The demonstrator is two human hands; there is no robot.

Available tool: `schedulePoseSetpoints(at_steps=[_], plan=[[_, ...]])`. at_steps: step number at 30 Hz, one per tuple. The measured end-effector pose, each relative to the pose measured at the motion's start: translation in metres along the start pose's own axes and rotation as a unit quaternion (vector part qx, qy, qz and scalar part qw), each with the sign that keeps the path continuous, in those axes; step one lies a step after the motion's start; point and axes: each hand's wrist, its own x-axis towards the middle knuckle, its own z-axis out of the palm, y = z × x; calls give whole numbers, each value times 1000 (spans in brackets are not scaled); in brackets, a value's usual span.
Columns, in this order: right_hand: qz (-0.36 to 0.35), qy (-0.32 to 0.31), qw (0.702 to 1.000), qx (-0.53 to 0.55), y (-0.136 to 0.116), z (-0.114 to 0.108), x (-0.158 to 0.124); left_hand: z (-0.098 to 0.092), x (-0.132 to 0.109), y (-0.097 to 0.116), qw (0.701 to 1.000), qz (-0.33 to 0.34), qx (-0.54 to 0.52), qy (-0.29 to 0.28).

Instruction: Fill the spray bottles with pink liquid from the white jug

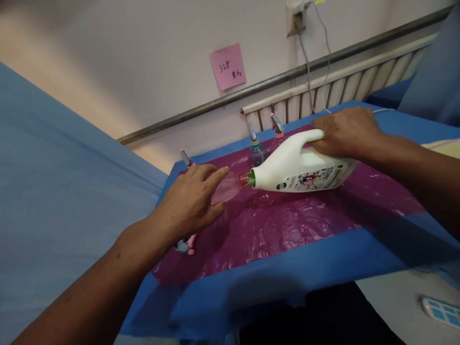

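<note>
My left hand (196,199) is wrapped round a clear pink bottle (230,188), tipped on its side with its open neck facing right. In my right hand (345,129) is the handle of a large white detergent jug (302,167) with a printed label. The jug lies nearly level, its mouth to the left. Its green spout (250,178) meets the pink bottle's neck; whether liquid flows I cannot tell. Close to my left wrist, a grey and pink trigger spray head (186,245) lies loose on the purple plastic sheet (273,230), partly hidden.
Behind the jug stand a teal spray bottle (257,154) and a pink-collared spray bottle (278,128). Another sprayer top (187,158) shows past my left hand. Blue cloth (287,261) covers the table against the wall. A power strip (441,310) lies at the lower right.
</note>
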Motion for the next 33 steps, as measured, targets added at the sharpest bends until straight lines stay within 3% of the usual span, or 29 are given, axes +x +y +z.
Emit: schedulePoseSetpoints(at_steps=[33], plan=[[-3, -17, 1000, 4, 5, 2, 9, -18, 13, 7, 997, -2, 73, -25]])
